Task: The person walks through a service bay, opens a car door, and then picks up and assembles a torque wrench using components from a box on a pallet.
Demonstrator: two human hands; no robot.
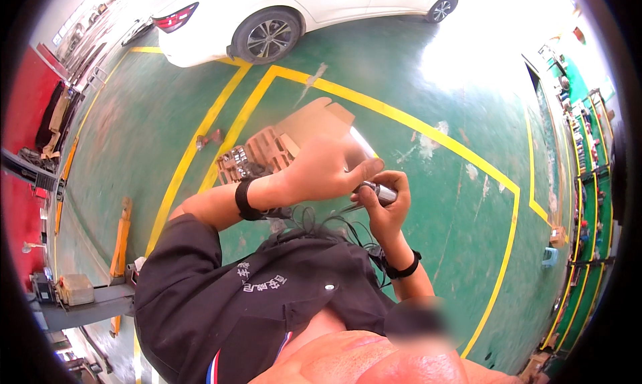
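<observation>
My left hand (324, 170) is raised in front of my chest, its fingers curled in and its thumb reaching toward a silver metal cylinder (384, 194). Blur and the hand itself hide what those fingers hold, if anything. My right hand (390, 213) is wrapped around the cylinder from the right, with the thumb on its near side. The cylinder's left end is dark and lies close under my left thumb; whether they touch, I cannot tell. Thin dark cables (311, 217) hang near my waist, below both hands.
Beyond my left arm, an opened cardboard box (317, 118) lies beside brown trays (267, 150) and several metal parts (235, 163) on the green floor. A reddish part (210, 140) lies farther left. A white car (334, 3) stands ahead; shelves (588, 203) line the right.
</observation>
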